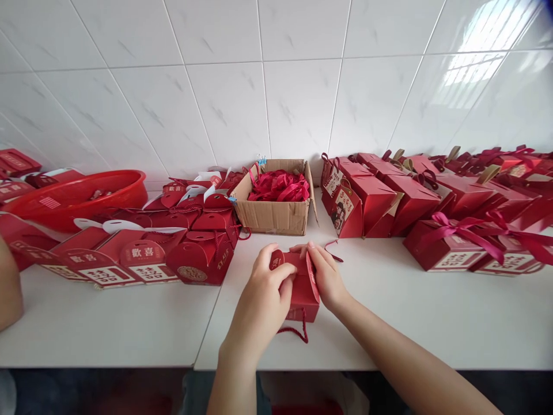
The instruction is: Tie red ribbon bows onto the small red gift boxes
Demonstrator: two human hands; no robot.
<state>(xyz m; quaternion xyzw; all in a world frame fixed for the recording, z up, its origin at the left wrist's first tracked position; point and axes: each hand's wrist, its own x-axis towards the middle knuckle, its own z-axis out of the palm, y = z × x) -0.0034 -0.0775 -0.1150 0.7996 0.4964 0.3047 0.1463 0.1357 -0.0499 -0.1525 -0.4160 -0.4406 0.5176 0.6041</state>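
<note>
A small red gift box (302, 291) stands on the white table in front of me, a dark red cord (298, 333) hanging from its near side. My left hand (270, 288) grips its left side, with thumb and fingers at the top flaps. On the right, my right hand (324, 274) pinches the upper edge of the box's right flap. Part of the box is hidden behind my fingers. Just beyond my right hand lies a small dark red object with a thin loop (334, 253); its kind is unclear.
A cardboard box (272, 218) of red ribbons stands by the tiled wall. Red gift boxes (151, 256) line the left, near a red basin (116, 199). More boxes (380, 207) fill the right, two with ribbon bows (469, 233). Another person's arm (8, 285) shows at far left.
</note>
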